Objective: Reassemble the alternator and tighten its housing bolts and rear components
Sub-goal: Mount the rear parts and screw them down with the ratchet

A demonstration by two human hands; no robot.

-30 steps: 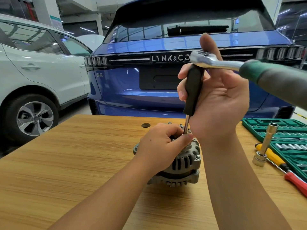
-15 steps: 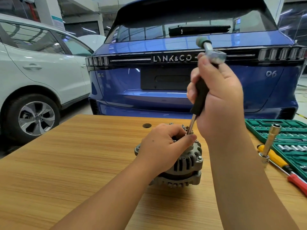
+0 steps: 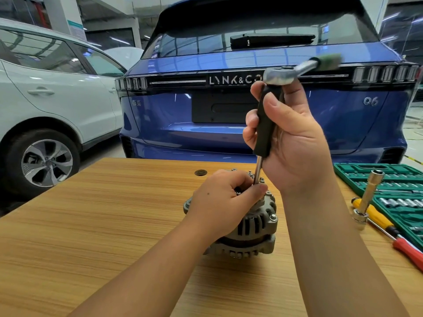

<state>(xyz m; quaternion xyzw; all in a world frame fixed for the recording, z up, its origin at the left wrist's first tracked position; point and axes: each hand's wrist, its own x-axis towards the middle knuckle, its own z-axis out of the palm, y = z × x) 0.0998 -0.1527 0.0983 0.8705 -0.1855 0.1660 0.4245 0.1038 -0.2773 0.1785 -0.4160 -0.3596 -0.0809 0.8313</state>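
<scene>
Head view: alternator (image 3: 251,227) sits near mid-surface, grey cast metal w/ ribbed, slotted housing, small bolts round the rim. Surface (image 3: 91,225) is light wood-grain laminate w/ a round dark hole at the back edge. Left hand (image 3: 225,200) rests on top of the alternator, fingers curled round its upper part, thumb beside a thin steel shaft. Right hand (image 3: 290,138) holds a driver (image 3: 266,120) upright: matte black cylindrical handle, fingers wrapped narrow round it, shaft tip down at the alternator top. A shiny chrome ratchet (image 3: 288,73) w/ a green grip sits on the handle's top end, sticking out to the right. Right side: green plastic socket case (image 3: 393,179), chrome socket extension (image 3: 369,195) standing tilted, screwdriver (image 3: 389,227) w/ yellow & red handle lying flat. Behind: glossy blue car (image 3: 229,110), white car (image 3: 57,92).
</scene>
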